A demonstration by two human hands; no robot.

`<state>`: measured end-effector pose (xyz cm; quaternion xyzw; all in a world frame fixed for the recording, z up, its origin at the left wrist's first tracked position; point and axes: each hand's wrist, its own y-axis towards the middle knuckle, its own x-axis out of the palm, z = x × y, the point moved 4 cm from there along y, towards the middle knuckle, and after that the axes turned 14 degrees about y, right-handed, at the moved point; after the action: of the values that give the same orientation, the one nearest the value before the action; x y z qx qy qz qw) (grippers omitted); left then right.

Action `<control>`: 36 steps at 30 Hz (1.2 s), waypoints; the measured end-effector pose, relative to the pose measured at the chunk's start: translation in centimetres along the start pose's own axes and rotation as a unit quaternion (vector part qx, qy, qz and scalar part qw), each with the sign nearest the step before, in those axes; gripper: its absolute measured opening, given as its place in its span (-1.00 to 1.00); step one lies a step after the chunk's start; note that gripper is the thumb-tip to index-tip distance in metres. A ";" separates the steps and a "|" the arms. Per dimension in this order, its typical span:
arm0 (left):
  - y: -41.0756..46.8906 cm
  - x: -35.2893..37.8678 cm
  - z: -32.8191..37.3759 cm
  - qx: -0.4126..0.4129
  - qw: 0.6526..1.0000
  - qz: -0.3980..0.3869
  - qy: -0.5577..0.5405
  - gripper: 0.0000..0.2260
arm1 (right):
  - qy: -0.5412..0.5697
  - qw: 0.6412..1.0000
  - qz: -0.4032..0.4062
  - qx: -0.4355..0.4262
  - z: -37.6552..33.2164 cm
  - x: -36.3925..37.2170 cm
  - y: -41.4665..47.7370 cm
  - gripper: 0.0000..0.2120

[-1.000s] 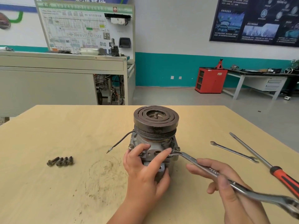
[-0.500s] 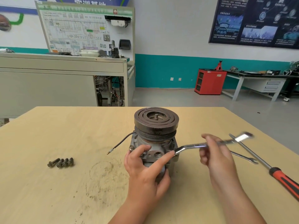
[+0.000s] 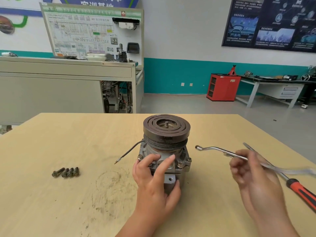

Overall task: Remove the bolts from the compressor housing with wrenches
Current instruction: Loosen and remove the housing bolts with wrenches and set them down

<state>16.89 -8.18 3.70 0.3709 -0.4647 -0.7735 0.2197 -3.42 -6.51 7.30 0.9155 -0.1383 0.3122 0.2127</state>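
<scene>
Pale wooden surface [image 3: 51, 211] up close, pretty scuffed. Compressor housing [image 3: 183, 168] is kept upright, gripped from the front by the left hand [image 3: 153, 182] with its fingers curled over the flange. A wrench [image 3: 213, 149] is pinched in the right hand [image 3: 253, 175] just right of the housing, ring end pointed at it but not touching. Four loose bolts [image 3: 65, 172] are lined up well to the left. An orange-handled screwdriver [image 3: 301, 190] is laid at the right edge. Red cabinet [image 3: 223, 87] can be seen way back.

left hand [image 3: 152, 182] grips compressor [image 3: 166, 134] | right hand [image 3: 253, 177] holds wrench [image 3: 212, 148], apart from compressor
</scene>
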 end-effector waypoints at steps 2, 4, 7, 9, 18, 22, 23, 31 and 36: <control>0.1 0.0 0.1 -0.002 1.000 0.001 -0.001 -0.52 | -0.055 0.998 -0.033 -0.016 -0.7 0.4 -2.6 -0.84; 0.0 -0.1 0.0 -0.003 1.000 -0.001 0.000 -0.56 | -0.102 0.992 -0.059 -0.040 -0.8 1.1 -4.9 -0.92; -0.1 0.0 0.0 -0.002 1.000 -0.004 0.001 -0.56 | -0.158 0.981 -0.107 -0.022 -0.4 2.7 -7.2 -0.78; -0.1 0.0 0.0 -0.003 1.000 -0.006 0.001 -0.56 | -0.163 0.978 -0.131 0.009 -0.2 3.3 -7.7 -0.52; -0.2 0.3 -0.1 0.009 0.999 -0.014 0.037 -0.62 | -0.256 0.955 -0.150 0.020 -0.5 4.2 -7.7 -0.43; 0.0 0.2 0.0 0.011 0.999 -0.013 0.049 -0.60 | -0.165 0.980 -0.105 0.026 -1.7 3.9 -4.8 -0.68; 0.0 0.2 0.1 0.013 0.999 -0.012 0.049 -0.60 | -0.157 0.983 -0.090 0.026 -1.7 3.7 -3.8 -0.68; 0.0 0.2 0.1 0.023 0.999 -0.011 0.045 -0.63 | -0.134 0.988 -0.006 0.076 4.9 3.7 4.4 -0.81; 0.0 0.1 0.1 0.014 0.999 -0.010 0.031 -0.56 | -0.018 0.992 -0.023 0.125 6.1 4.3 5.6 -0.76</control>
<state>16.77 -8.22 3.63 0.4024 -0.4649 -0.7571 0.2211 0.85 -14.82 7.35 0.9432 -0.0812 0.3057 0.1012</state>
